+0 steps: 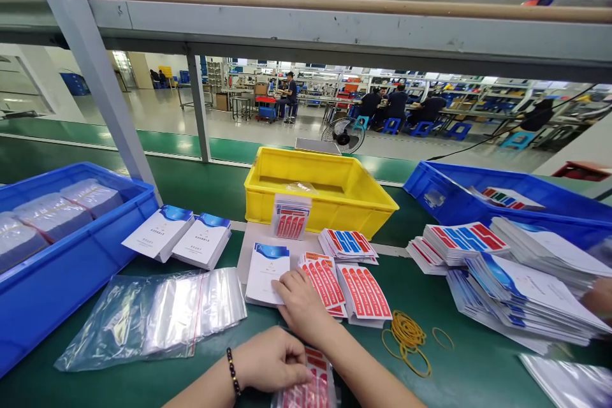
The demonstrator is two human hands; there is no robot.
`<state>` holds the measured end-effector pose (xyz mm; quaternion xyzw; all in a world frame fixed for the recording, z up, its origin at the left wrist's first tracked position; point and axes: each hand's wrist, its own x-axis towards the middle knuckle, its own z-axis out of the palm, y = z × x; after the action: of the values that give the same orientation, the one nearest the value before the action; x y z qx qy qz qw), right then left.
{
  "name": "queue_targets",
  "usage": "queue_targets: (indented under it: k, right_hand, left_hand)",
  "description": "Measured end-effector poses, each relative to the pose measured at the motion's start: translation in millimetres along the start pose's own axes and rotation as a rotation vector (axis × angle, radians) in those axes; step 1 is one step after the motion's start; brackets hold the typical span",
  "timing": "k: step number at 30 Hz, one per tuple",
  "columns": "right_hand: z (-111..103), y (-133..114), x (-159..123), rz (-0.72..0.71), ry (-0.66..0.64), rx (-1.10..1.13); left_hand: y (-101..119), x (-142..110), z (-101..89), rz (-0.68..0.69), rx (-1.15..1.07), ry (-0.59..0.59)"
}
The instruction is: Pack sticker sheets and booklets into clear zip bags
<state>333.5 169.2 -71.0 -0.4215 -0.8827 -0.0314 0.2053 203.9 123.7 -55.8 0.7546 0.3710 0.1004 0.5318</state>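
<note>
Our left hand (pixel 272 358) pinches the bag (pixel 313 394), directly under its thumb. Our right hand (pixel 302 303) touches the booklets (pixel 266 273) with its fingertips; we cannot tell whether they grip. Labels (pixel 326 282) lie just right of those fingers, rubber bands (pixel 407 333) farther right.

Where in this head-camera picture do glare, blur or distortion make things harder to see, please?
Head view: bright glare streaks the clear plastic bags at left; a hazy sheen veils the bagged red labels under the left hand; the co-worker's hand at the right edge looks soft and is cut off; the distant people show little detail; the white post leans, perhaps from lens distortion.
</note>
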Motion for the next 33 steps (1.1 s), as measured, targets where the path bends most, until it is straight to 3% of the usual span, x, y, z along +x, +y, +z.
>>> queue_targets:
  k: [4, 8, 10, 13, 15, 18, 21, 26, 33]
  right_hand:
    - [-10, 4, 0, -0.039, 0.105, -0.013]
    - [-43, 14, -17, -0.068, 0.267, 0.09]
    - [-64, 17, -29, -0.104, 0.222, 0.158]
    - [-89, 19, -45, -0.133, -0.016, 0.293]
    - [-96, 25, -47, -0.065, -0.115, 0.354]
    - [-91, 46, -34, 0.166, -0.13, 0.262]
    - [-75, 72, -9, 0.358, -0.34, 0.011]
    - [-51, 92, 20, 0.392, -0.457, -0.061]
    - [-46, 88, 24, 0.47, -0.407, -0.122]
  left_hand:
    - [-5, 4, 2.1, 0.058, -0.2, 0.082]
    - [-11, 8, 1.6, 0.075, -0.74, 0.114]
    - [-11, 10, -0.9, 0.024, -1.065, 0.104]
    - [-10, 11, -2.5, -0.091, -1.314, 0.107]
    - [-9, 12, 0.0, -0.188, -1.332, 0.162]
    - [-9, 12, 5.4, -0.214, -1.293, 0.221]
    - [-8, 9, 6.3, -0.12, -1.208, 0.101]
    - [-6, 5, 3.3, -0.09, -1.075, -0.028]
    - [-2, 5, 4.8, -0.148, -1.087, -0.005]
